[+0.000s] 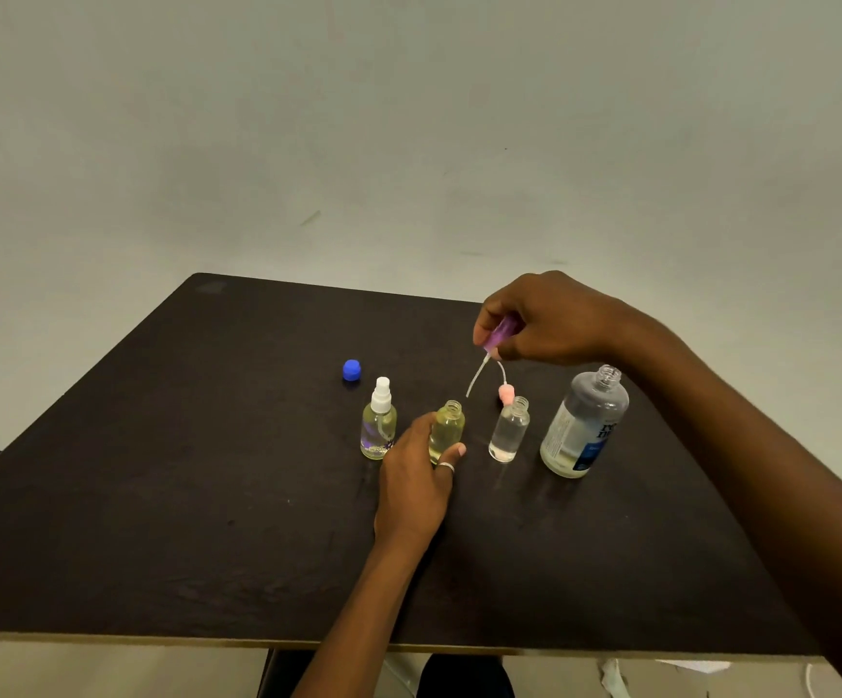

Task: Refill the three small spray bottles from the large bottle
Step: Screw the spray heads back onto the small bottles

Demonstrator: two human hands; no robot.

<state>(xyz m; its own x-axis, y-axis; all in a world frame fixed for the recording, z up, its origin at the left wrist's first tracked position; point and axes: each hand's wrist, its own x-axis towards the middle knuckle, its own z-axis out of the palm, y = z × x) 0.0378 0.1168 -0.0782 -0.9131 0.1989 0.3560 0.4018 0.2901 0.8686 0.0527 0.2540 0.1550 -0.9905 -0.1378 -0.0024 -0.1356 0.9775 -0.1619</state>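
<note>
Dark wooden table (157,496) is sitting before a pale wall. On it, the left hand (416,476) is gripping the uncapped small yellowish glass bottle (448,425). Above it, the right hand (550,319) is pinching a purple spray head (502,332), its tube dangling. A white-topped small spray bottle (378,425) is standing to the left. To the right are standing an uncapped small clear bottle (509,430) and the open large clear bottle (585,425). A pink spray head (506,392) and a blue round cap (351,370) are lying behind.

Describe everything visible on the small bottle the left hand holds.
The middle small bottle is clear, plastic-looking, uncapped, its threaded neck open, holding pale yellow liquid. It stands upright on the dark table between the white-capped spray bottle and the clear uncapped bottle. The left hand grips its lower body.
</note>
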